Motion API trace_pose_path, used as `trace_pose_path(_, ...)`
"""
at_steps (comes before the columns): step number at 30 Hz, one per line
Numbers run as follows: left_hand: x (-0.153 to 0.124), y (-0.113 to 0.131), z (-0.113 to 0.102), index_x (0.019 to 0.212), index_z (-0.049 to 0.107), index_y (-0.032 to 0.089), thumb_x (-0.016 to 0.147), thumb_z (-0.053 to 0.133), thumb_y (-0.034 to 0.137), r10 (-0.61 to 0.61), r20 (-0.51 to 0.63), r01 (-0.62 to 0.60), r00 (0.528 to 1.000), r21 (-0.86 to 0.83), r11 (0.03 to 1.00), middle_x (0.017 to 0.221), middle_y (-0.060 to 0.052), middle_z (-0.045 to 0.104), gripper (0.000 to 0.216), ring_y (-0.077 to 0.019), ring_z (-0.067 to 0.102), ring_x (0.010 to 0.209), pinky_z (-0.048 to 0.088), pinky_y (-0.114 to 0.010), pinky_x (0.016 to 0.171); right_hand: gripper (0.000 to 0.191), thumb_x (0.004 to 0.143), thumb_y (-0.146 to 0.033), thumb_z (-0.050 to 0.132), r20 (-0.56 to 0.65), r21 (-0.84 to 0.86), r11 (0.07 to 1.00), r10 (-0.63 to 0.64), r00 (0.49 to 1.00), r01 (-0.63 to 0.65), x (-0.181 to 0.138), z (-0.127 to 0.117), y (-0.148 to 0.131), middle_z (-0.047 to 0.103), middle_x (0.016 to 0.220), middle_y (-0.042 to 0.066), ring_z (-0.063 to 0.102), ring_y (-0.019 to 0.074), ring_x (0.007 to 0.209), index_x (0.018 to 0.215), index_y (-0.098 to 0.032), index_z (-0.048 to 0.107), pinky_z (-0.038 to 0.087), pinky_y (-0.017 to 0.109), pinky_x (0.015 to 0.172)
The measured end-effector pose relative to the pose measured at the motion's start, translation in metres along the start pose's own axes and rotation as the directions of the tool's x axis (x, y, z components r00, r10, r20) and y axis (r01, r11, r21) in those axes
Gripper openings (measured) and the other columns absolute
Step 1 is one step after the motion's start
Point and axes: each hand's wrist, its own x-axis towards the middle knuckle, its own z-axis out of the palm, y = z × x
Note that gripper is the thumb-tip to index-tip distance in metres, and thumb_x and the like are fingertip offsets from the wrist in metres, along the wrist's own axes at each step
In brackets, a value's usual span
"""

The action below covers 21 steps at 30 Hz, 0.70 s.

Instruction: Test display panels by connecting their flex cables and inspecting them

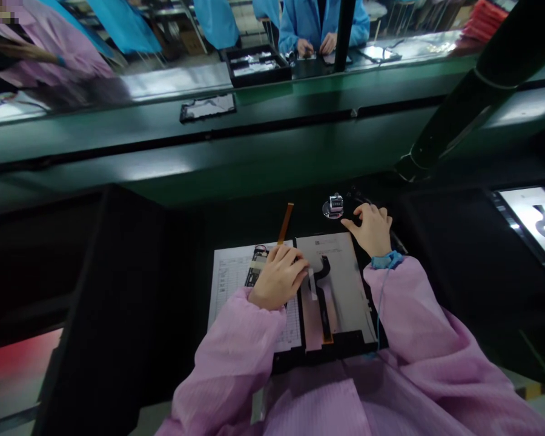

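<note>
A flat grey panel (340, 284) with a black flex cable (324, 290) lies in a black fixture in front of me. My left hand (278, 277) rests curled on the panel's left edge, fingers pressed together over a white strip (312, 283); what it pinches, if anything, is hidden. Under that hand lie a small circuit board (255, 266) and an orange flex strip (285, 223). My right hand (370, 229) lies at the panel's far right corner, fingers spread and reaching toward a small metal tally counter (335, 206).
A printed form (229, 275) lies under the fixture's left side. A green conveyor (254, 139) runs across behind, carrying black trays (257, 65). People in blue and pink coats work on the far side. A black pole (472, 91) slants at the right. A lit screen (533, 221) is far right.
</note>
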Motion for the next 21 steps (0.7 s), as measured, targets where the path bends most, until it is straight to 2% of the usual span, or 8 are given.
trace_pose_path(2, 0.000, 0.000, 0.000, 0.098, 0.069, 0.018, 0.094, 0.059, 0.019, -0.004, 0.007, 0.004, 1.000, -0.002, 1.000, 0.106, -0.007, 0.066, 0.011, -0.0249, 0.056, 0.102, 0.045, -0.049, 0.102, 0.029, 0.084, -0.038, 0.075, -0.010, -0.028, 0.999, 0.018, 1.000, -0.018, -0.001, -0.002, 0.000, 0.061, 0.104, 0.010, 0.048, 0.0323, 0.104, 0.096, -0.019, 0.055, 0.036, 0.043, 0.086)
trace_pose_path(8, 0.000, 0.000, -0.001, 0.099, 0.069, 0.018, 0.095, 0.058, 0.020, -0.021, 0.028, 0.021, 0.999, -0.014, 1.000, 0.106, -0.007, 0.066, 0.012, -0.0247, 0.056, 0.104, 0.045, -0.049, 0.102, 0.022, 0.082, -0.018, 0.067, -0.074, -0.005, 0.999, 0.032, 0.997, -0.033, 0.001, 0.000, 0.011, 0.060, 0.102, 0.011, 0.047, 0.0329, 0.104, 0.101, -0.019, 0.057, 0.040, 0.048, 0.088)
trace_pose_path(12, 0.000, 0.001, -0.002, 0.099, 0.069, 0.018, 0.097, 0.056, 0.020, -0.025, 0.035, 0.025, 0.999, -0.017, 1.000, 0.107, -0.007, 0.066, 0.014, -0.0246, 0.055, 0.104, 0.045, -0.049, 0.102, 0.018, 0.083, -0.018, 0.058, -0.198, 0.101, 0.991, -0.071, 0.978, 0.092, 0.001, -0.005, 0.016, 0.061, 0.100, 0.012, 0.051, 0.0308, 0.098, 0.100, -0.018, 0.060, 0.042, 0.050, 0.091)
trace_pose_path(15, 0.001, 0.003, -0.002, 0.098, 0.070, 0.019, 0.098, 0.054, 0.021, -0.018, 0.016, 0.018, 1.000, -0.010, 1.000, 0.106, -0.006, 0.066, 0.016, -0.0240, 0.055, 0.103, 0.044, -0.048, 0.103, 0.018, 0.086, -0.024, 0.052, -0.230, 0.235, 0.960, -0.095, 0.969, 0.150, -0.020, -0.025, 0.020, 0.064, 0.097, 0.011, 0.056, 0.0261, 0.090, 0.100, -0.019, 0.062, 0.045, 0.046, 0.092)
trace_pose_path(17, 0.001, 0.004, -0.002, 0.097, 0.070, 0.019, 0.098, 0.053, 0.020, -0.011, 0.014, 0.011, 1.000, -0.005, 1.000, 0.104, -0.006, 0.066, 0.017, -0.0236, 0.054, 0.102, 0.044, -0.048, 0.104, 0.022, 0.087, -0.033, 0.052, -0.133, 0.352, 0.931, -0.048, 0.990, 0.093, -0.051, -0.045, 0.027, 0.065, 0.096, 0.010, 0.060, 0.0231, 0.083, 0.101, -0.020, 0.062, 0.050, 0.040, 0.083)
trace_pose_path(19, 0.001, 0.005, -0.001, 0.097, 0.070, 0.018, 0.097, 0.053, 0.018, -0.008, 0.025, 0.008, 1.000, 0.003, 1.000, 0.104, -0.006, 0.066, 0.017, -0.0235, 0.054, 0.101, 0.043, -0.048, 0.105, 0.029, 0.088, -0.046, 0.053, 0.073, 0.423, 0.905, 0.017, 0.997, -0.047, -0.095, -0.065, 0.038, 0.067, 0.089, 0.007, 0.063, 0.0216, 0.077, 0.101, -0.021, 0.062, 0.051, 0.036, 0.074)
trace_pose_path(20, 0.001, 0.005, -0.001, 0.097, 0.070, 0.017, 0.097, 0.053, 0.018, -0.005, 0.031, 0.005, 1.000, 0.008, 1.000, 0.104, -0.007, 0.066, 0.017, -0.0237, 0.054, 0.102, 0.043, -0.048, 0.105, 0.032, 0.088, -0.052, 0.053, 0.209, 0.408, 0.902, 0.061, 0.976, -0.144, -0.120, -0.073, 0.044, 0.067, 0.081, 0.005, 0.063, 0.0210, 0.072, 0.099, -0.023, 0.061, 0.050, 0.034, 0.070)
trace_pose_path(21, 0.001, 0.005, -0.001, 0.098, 0.070, 0.016, 0.097, 0.053, 0.018, -0.001, 0.034, 0.001, 0.999, 0.014, 1.000, 0.105, -0.007, 0.066, 0.017, -0.0239, 0.054, 0.102, 0.043, -0.048, 0.106, 0.035, 0.088, -0.057, 0.051, 0.360, 0.365, 0.899, 0.106, 0.927, -0.244, -0.145, -0.079, 0.050, 0.065, 0.074, 0.003, 0.062, 0.0199, 0.065, 0.093, -0.024, 0.060, 0.049, 0.033, 0.064)
